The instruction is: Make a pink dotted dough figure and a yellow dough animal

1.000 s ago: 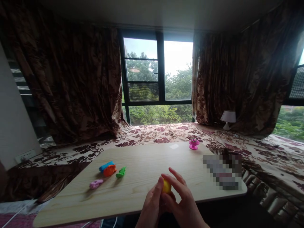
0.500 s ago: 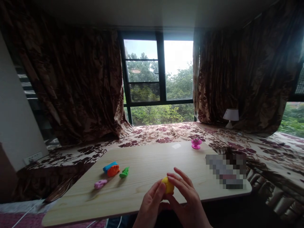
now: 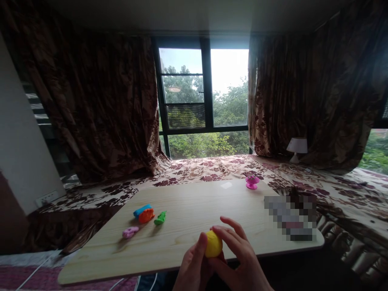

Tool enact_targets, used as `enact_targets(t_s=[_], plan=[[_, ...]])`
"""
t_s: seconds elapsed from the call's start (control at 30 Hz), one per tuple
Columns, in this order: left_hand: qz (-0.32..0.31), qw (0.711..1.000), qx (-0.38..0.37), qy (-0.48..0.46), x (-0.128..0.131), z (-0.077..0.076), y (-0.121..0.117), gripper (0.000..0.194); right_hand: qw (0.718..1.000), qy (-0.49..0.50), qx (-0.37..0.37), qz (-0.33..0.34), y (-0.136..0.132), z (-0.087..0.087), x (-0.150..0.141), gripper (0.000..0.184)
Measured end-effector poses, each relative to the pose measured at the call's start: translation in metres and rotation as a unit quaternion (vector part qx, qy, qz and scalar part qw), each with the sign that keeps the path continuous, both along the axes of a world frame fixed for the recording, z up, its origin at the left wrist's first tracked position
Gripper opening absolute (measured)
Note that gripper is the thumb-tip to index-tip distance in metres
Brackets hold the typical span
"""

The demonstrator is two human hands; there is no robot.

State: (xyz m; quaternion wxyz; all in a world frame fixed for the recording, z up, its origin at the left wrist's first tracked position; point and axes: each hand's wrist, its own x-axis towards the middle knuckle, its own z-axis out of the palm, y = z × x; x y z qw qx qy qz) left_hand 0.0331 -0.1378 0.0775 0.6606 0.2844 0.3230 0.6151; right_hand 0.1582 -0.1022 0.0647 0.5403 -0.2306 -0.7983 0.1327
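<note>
In the head view, the yellow lump (image 3: 214, 244) sits at the lower centre of the frame, directly between the left hand (image 3: 191, 260) and the right hand (image 3: 241, 258), so neither is nearer: both touch it. It looks roughly round, with no clear long axis to tell. The left hand closes against its left side, thumb uppermost; the right hand curves round its right side, fingers loosely arched and one fingertip reaching out past the top. The hands hold it near the front edge of the pale wooden table (image 3: 188, 202). Well apart, left of centre, lie a blue piece (image 3: 142, 210) and an orange piece (image 3: 146, 216) side by side, a green piece (image 3: 160, 218) just beside them, and a pink piece (image 3: 130, 232) below. A magenta stand-like object (image 3: 251, 182) is at the table's far right. No brand, label or writing can be read; a pixelated patch (image 3: 291, 218) at right hides what lies there.
</note>
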Motion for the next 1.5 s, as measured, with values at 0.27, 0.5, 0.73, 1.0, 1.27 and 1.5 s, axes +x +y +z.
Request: enact_targets(t_s=[0.27,0.5,0.73,1.0,1.27,1.5], plan=[[0.045,0.991,0.035,0.125,-0.017,0.000,-0.003,0.043,1.000,-0.025,-0.007,-0.010,0.000,0.002,0.001,0.055],[0.086,0.975,0.056,0.195,-0.027,-0.002,0.002,0.038,0.997,-0.070,-0.032,0.000,0.005,-0.001,0.001,0.064],[0.029,0.909,0.137,0.392,-0.035,0.002,0.018,0.037,0.996,-0.082,-0.039,-0.018,0.023,0.002,0.000,0.036],[0.103,0.782,0.139,0.598,-0.048,-0.023,0.064,0.039,0.981,-0.158,-0.050,-0.097,0.067,-0.023,-0.002,0.039],[0.185,0.611,0.129,0.758,-0.074,-0.056,0.075,0.031,0.959,-0.242,-0.087,-0.119,0.078,-0.013,0.008,0.018],[0.181,0.535,0.118,0.817,-0.071,-0.063,0.073,0.033,0.925,-0.307,-0.143,-0.171,0.090,-0.025,-0.052,0.032]])
